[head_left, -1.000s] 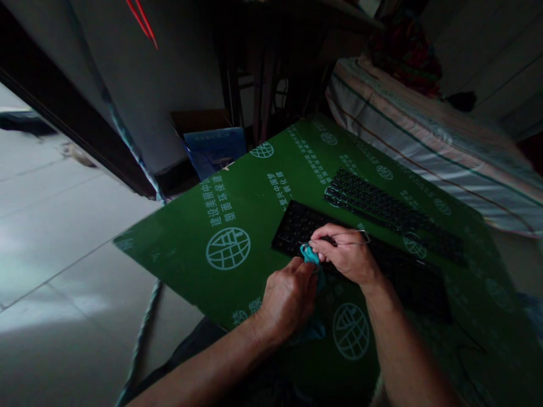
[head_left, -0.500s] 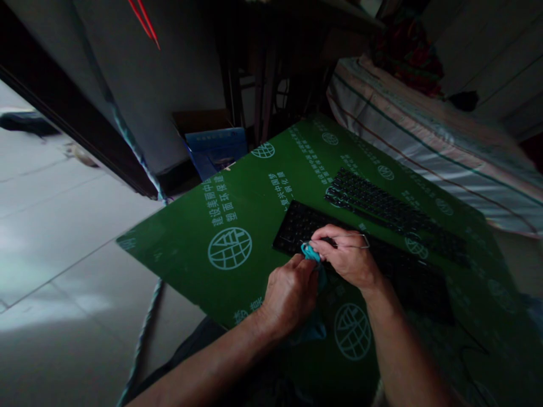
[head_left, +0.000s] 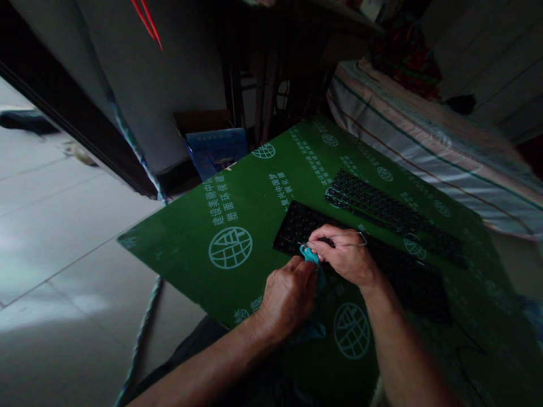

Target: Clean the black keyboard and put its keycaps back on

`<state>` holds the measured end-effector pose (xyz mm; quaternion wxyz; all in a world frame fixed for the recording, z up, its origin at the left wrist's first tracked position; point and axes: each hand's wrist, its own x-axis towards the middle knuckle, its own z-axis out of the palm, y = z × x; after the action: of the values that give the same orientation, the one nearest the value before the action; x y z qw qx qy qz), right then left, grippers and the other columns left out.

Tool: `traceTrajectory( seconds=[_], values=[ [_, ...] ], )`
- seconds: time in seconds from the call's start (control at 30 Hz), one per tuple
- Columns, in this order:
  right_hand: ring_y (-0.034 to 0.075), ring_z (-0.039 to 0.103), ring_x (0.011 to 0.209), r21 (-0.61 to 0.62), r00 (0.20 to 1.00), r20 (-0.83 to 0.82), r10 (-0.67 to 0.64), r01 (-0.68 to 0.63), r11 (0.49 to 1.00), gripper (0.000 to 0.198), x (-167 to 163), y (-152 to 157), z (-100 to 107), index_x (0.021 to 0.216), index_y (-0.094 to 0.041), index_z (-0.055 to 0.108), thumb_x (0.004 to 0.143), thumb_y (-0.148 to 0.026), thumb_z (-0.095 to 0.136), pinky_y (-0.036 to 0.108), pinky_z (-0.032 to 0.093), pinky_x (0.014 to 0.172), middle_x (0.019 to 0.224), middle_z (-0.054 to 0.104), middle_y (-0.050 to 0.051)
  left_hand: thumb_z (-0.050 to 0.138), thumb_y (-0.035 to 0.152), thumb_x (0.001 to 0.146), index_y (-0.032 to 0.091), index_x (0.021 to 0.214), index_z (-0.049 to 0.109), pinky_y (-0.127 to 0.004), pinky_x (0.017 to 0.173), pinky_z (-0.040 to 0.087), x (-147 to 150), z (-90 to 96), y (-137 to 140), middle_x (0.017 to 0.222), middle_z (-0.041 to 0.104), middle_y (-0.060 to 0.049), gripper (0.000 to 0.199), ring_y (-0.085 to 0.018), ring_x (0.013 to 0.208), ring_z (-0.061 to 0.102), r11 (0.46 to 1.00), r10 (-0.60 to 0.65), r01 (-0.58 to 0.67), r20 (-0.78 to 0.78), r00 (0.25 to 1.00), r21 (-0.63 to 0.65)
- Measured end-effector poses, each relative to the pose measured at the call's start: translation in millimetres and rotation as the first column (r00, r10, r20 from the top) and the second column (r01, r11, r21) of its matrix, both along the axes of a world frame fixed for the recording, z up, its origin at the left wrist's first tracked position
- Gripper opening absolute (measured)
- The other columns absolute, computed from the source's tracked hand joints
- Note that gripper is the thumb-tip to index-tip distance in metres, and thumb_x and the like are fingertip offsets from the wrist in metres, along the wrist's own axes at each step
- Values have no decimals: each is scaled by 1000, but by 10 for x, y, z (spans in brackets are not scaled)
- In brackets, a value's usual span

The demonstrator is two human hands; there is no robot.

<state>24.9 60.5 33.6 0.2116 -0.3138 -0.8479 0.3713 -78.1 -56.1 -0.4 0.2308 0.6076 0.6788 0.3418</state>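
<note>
The left hand pinches a teal cloth against the near keyboard, which lies mid-surface on the green surface toward its near edge. The right hand holds a thin wire tool — likely cleaning between keys. The next move calls for small, steady strokes. A second keyboard lies beyond.

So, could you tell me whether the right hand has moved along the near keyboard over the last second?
No. The right hand sits over the same left end of the near keyboard, beside the teal cloth.
</note>
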Motion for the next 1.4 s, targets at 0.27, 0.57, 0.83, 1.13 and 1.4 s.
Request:
traceTrajectory(
  seconds=[0.27, 0.57, 0.83, 1.13, 1.4],
  values=[
    [9, 62, 57, 4, 992, 20, 128, -128, 992, 11, -101, 45, 92, 70, -20, 66, 80, -21, 60, 19, 47, 55, 72, 69, -2, 43, 15, 87, 17, 78, 56, -20, 55, 39, 18, 10, -17, 71, 54, -1, 16, -10, 58, 52, 1000, 4, -4, 22, 1000, -8],
    [8, 60, 52, -10, 992, 29, 121, -120, 993, 10, -131, 70, 61, 71, -20, 65, 80, -22, 61, 18, 46, 52, 72, 68, -2, 43, 14, 87, 16, 82, 57, -21, 58, 40, -3, -3, -23, 74, 55, -1, 15, -11, 61, 54, 1000, 5, -5, 31, 1000, -27],
    [8, 58, 51, -12, 996, 7, 92, -92, 996, 9, -82, 86, 35, 73, -19, 65, 80, -22, 60, 18, 45, 49, 67, 66, -2, 44, 16, 87, 16, 81, 58, -22, 57, 40, 20, -25, 6, 74, 55, -2, 16, -12, 61, 55, 999, 2, -1, 34, 999, -52],
    [9, 60, 52, 12, 997, 1, 74, -74, 997, 10, -91, 82, 52, 72, -19, 65, 80, -21, 60, 18, 45, 50, 63, 65, -2, 43, 15, 87, 16, 78, 57, -22, 57, 39, 5, 2, 2, 74, 54, -2, 16, -12, 60, 53, 998, 0, 3, 54, 999, -56],
    [8, 58, 49, 41, 998, -3, 67, -67, 997, 9, -154, 58, 25, 74, -18, 65, 81, -21, 60, 18, 44, 49, 64, 65, -2, 44, 15, 86, 16, 78, 58, -22, 57, 39, -52, 9, 31, 73, 55, -2, 16, -12, 61, 54, 999, 10, -9, 35, 999, -48]
  ],
)
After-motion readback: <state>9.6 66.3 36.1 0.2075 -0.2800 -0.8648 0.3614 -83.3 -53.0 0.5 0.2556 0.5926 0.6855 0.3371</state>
